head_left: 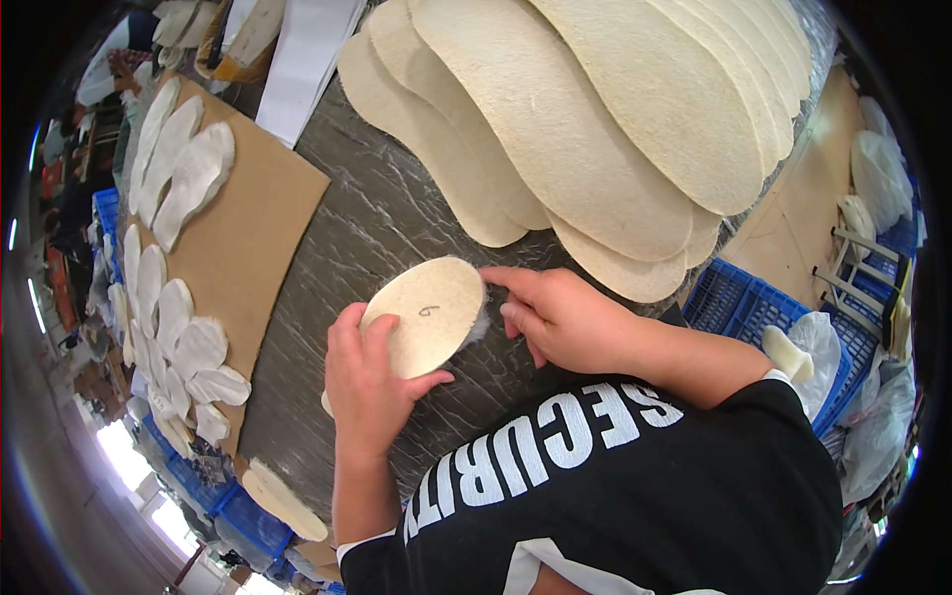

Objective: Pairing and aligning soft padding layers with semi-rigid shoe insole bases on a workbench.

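Note:
A cream felt insole (pixel 421 332) with a pencil mark lies under my left hand (pixel 372 372) at the middle of the table. The fingers of that hand rest over its left side and the thumb presses along its lower edge, so part of it is hidden. My right hand (pixel 555 315) reaches in from the right. Its index finger is stretched out and touches the insole's upper right edge, with the thumb held apart and the other fingers curled. White fluff (pixel 479 329) sticks out beside the insole's right edge.
Large cream felt insoles (pixel 615 129) lie in an overlapping stack at the far right. Several small white padded pieces (pixel 193 188) sit on a brown cardboard sheet (pixel 283 188) at left. White sheets (pixel 302 69) are behind it. Blue crates (pixel 744 307) stand beyond the dark table's right edge.

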{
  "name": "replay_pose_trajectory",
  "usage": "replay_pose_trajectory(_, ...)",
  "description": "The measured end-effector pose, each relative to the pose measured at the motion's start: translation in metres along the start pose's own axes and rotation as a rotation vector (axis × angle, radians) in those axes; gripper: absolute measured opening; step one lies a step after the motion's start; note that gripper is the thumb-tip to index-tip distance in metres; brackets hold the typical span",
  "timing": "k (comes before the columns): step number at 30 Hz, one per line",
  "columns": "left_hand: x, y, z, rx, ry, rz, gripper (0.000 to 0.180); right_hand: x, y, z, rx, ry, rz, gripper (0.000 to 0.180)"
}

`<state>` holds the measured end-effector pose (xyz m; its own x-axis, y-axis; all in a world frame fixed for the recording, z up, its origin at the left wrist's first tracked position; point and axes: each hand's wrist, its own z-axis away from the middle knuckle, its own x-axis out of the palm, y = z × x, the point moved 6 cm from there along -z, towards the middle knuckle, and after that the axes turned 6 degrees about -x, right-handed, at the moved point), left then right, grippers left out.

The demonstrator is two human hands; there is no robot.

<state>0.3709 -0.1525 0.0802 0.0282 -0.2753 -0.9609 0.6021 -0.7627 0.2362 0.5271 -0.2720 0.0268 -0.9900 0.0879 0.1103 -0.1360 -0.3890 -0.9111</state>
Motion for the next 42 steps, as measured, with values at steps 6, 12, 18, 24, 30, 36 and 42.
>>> replay_pose_trajectory(6,-0.002,0.005,0.001,-0.007,0.017,-0.015,0.081,0.006,-0.023,-0.003,-0.362,0.204,0.491,0.083)
replay_pose_trajectory(12,-0.006,0.01,0.009,0.015,-0.095,0.109,0.086,0.037,-0.036,-0.028,-0.608,-0.032,0.827,0.095)
replay_pose_trajectory(18,-0.023,-0.024,0.036,-0.296,-0.146,0.57,0.069,0.031,-0.034,-0.015,-0.564,-0.167,0.834,0.095)
replay_pose_trajectory(24,-0.011,-0.046,0.053,-0.381,-0.323,0.651,0.018,0.032,-0.033,-0.016,-0.539,-0.211,0.868,0.095)
replay_pose_trajectory(30,-0.006,-0.044,0.045,-0.387,-0.19,0.676,0.01,0.028,-0.033,-0.014,-0.51,-0.24,0.912,0.099)
replay_pose_trajectory(36,0.006,-0.049,0.043,-0.453,-0.208,0.668,0.009,0.03,-0.032,-0.015,-0.491,-0.241,0.978,0.099)
replay_pose_trajectory(42,0.008,-0.047,0.039,-0.441,-0.191,0.642,0.009,0.033,-0.037,-0.015,-0.459,-0.259,1.172,0.099)
